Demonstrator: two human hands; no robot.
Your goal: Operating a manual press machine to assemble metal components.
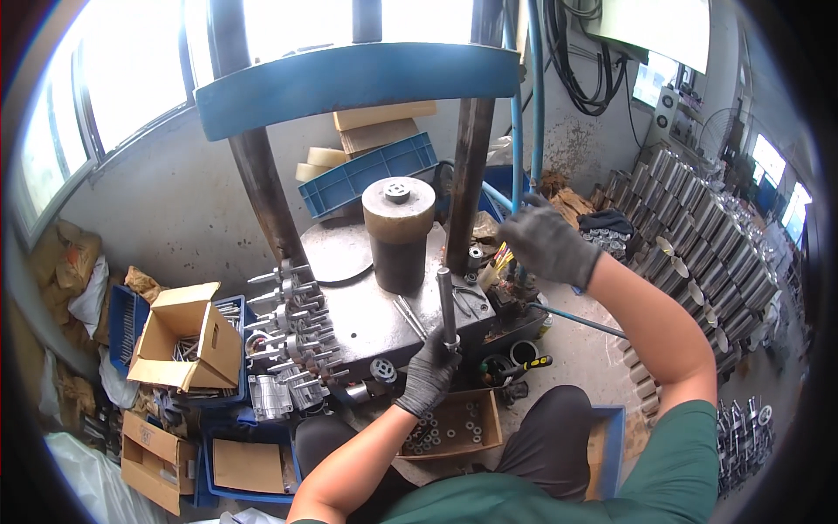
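My left hand (pixel 428 377), in a dark grey glove, is closed around the lower end of an upright metal rod (pixel 448 306). The rod stands at the front edge of the press's steel bed (pixel 353 306). Also gloved, my right hand (pixel 552 243) is raised beside the press's right column, close to the blue pipes (pixel 517 131). Its fingers are curled, and what they hold, if anything, is hidden. Behind the rod rises a thick dark cylinder (pixel 400 253) with a small round metal part (pixel 397 190) on top. Thin rods (pixel 408 316) and pliers (pixel 471 301) lie on the bed.
Metal castings with shafts (pixel 292 319) crowd the bed's left side. A wooden box of small rings (pixel 489 419) sits below it, between my knees. Cardboard boxes (pixel 214 345) and blue crates stand at left. Shiny metal tubes (pixel 690 236) are stacked at right. A blue crossbeam (pixel 358 83) spans above.
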